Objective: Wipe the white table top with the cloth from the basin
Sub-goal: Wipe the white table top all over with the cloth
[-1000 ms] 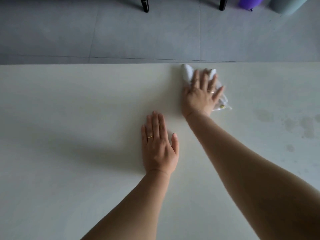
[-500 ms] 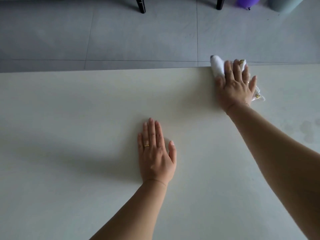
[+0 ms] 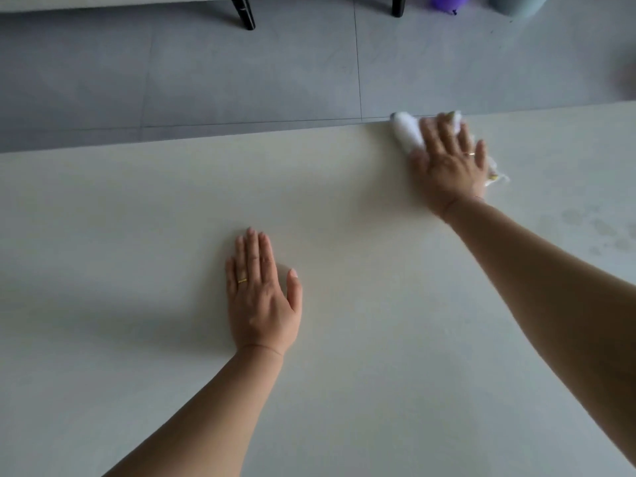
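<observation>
The white table top fills most of the view. My right hand lies flat with straight fingers on a bunched white cloth, pressing it down at the table's far edge, right of centre. Most of the cloth is hidden under the hand; a frayed corner pokes out at its right side. My left hand rests flat on the table near the middle, fingers straight, holding nothing. The basin is out of view.
Faint damp patches mark the table at the right. Beyond the far edge lies grey tiled floor, with black furniture legs, a purple object and a pale bin at the top.
My right hand has slid the cloth to the right along the far edge. My left hand has stayed flat in the same spot on the table.
</observation>
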